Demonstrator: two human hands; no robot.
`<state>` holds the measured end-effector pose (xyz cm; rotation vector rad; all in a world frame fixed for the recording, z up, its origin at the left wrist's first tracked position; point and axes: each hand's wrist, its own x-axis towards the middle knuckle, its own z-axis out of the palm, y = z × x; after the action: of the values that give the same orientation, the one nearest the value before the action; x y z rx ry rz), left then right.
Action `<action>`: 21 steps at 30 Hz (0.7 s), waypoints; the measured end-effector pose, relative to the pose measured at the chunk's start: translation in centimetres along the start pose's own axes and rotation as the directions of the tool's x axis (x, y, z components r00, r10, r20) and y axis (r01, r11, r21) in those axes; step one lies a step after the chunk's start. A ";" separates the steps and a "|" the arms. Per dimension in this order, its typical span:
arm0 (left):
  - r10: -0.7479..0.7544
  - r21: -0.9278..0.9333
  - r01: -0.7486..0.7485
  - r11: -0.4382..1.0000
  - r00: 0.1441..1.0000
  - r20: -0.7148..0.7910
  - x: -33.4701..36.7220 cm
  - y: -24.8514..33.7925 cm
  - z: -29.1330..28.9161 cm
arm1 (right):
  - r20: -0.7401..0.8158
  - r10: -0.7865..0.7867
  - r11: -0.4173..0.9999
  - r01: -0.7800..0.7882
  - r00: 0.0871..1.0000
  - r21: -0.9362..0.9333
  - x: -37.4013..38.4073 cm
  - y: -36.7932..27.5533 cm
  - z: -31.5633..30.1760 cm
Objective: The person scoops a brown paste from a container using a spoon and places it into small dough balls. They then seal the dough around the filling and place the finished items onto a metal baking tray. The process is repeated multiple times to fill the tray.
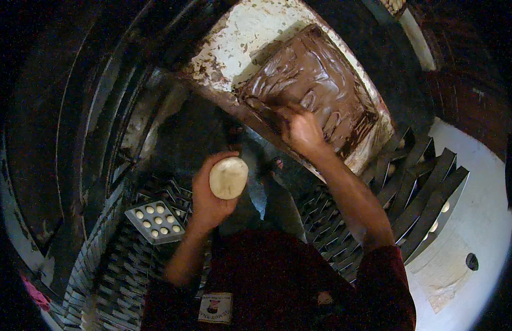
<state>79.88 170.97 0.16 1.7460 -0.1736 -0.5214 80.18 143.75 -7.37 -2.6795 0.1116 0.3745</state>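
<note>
One hand, the left (203, 193), is curled partway closed around a pale round dough piece (229, 178), its smooth, flattened face turned upward; it is held in front of the body, near the middle of the view and apart from any surface. The right hand (304, 133) reaches up and forward, its fingers bent and blurred by motion, at the near edge of a thick slab of glossy brown paste (327, 83); how far open it is, and whether it has hold of anything, I cannot tell. The paste is roughly four-sided, its top swirled and ridged; it lies on a worn whitish tabletop (225, 47) flecked with brown.

Lower left, near the left forearm, a grey tray (169, 239) bears nine small pale balls (158, 220) in three rows; dark slatted stacks (124, 276) stand around and below it. More dark trays (421, 190) are stacked beside the right forearm; at far right is a pale surface (484, 165) with a dark oval object (472, 261); the person wears a dark red shirt (272, 276) with a light patch (216, 308).
</note>
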 end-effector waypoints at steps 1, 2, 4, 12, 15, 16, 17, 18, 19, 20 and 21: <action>-0.017 -0.012 0.016 1.000 1.000 -0.017 -0.1 0.1 -0.1 | -0.037 0.017 0.999 -0.016 0.999 0.029 0.1 0.3 0.1; -0.009 0.019 0.010 1.000 1.000 -0.012 0.0 0.2 -0.4 | -0.075 0.038 0.998 -0.033 0.996 0.059 0.2 0.5 0.2; 0.006 0.088 -0.007 0.996 1.000 0.009 0.5 1.1 -1.0 | -0.056 0.038 0.984 -0.028 0.998 0.176 0.8 -0.5 0.3; 0.116 0.013 -0.115 0.993 0.992 -0.039 2.5 4.2 -0.6 | -0.184 0.142 0.678 0.040 0.973 0.734 -6.6 -7.4 -9.8; 0.043 -0.190 -0.019 0.982 0.992 0.123 3.4 8.4 0.7 | -0.402 -0.038 0.695 0.313 0.915 0.647 -8.7 -9.1 -14.1; 0.038 -0.235 0.009 0.972 0.980 0.195 3.6 9.7 1.1 | -0.462 -0.074 0.728 0.365 0.884 0.581 -9.1 -9.1 -14.4; 0.115 -0.215 -0.065 0.974 0.967 0.229 3.9 11.0 1.5 | -0.517 -0.114 0.757 0.411 0.848 0.508 -9.5 -8.9 -14.7; 0.118 -0.263 -0.062 0.963 0.972 0.202 4.1 11.2 2.0 | -0.565 -0.151 0.782 0.447 0.811 0.434 -9.8 -8.8 -14.7; 0.114 -0.308 -0.055 0.950 0.978 0.176 3.8 11.0 2.9 | -0.569 -0.204 0.899 0.382 0.797 0.213 -11.2 -7.3 -13.4; 0.108 -0.352 -0.049 0.935 0.983 0.150 3.5 10.5 3.7 | -0.576 -0.171 0.919 0.340 0.799 0.199 -12.7 -5.8 -12.0; 0.152 -0.347 -0.082 0.934 0.972 0.179 3.5 8.2 4.2 | -0.579 -0.140 0.937 0.296 0.803 0.184 -14.4 -4.2 -10.2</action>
<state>82.52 163.86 6.44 1.3372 -0.3128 -0.6039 69.46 143.49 7.22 -2.4097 0.0174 -0.4828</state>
